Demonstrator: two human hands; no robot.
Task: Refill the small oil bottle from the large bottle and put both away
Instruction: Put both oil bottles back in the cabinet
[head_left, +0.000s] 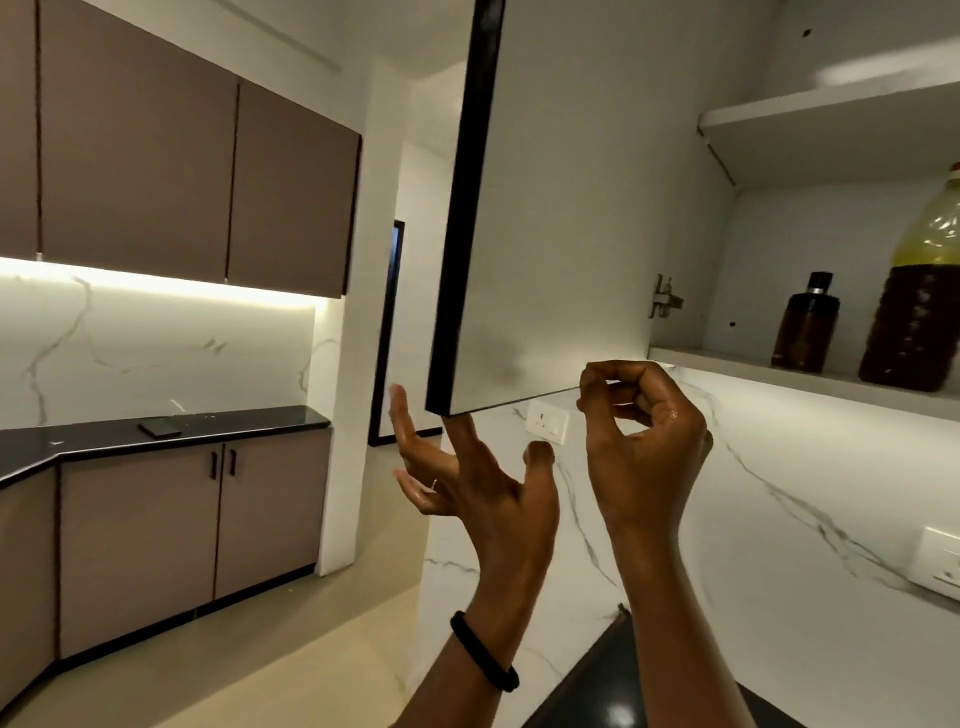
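The wall cabinet stands open. Its flat, matte white cabinet door (561, 208), with a black edge band, is swung out toward the camera.

The small oil bottle (805, 332) stands upright on the lower shelf (779, 371). It is cylindrical, of dark translucent material, has a black cap, and is full of dark oil. The large bottle (914, 312) stands just beside it on the right. It is ribbed clear plastic, with dark oil in the lower body and yellow-tinted walls above.

The left hand (483, 483) is raised palm-up with straight, spread fingers. One fingertip touches the door's lower corner, and nothing is held. A black band (483, 652) circles the wrist.

The right hand (644, 431) has its fingers curled inward, thumb near the index tip, at the door's lower edge. Whether it pinches that edge cannot be determined.
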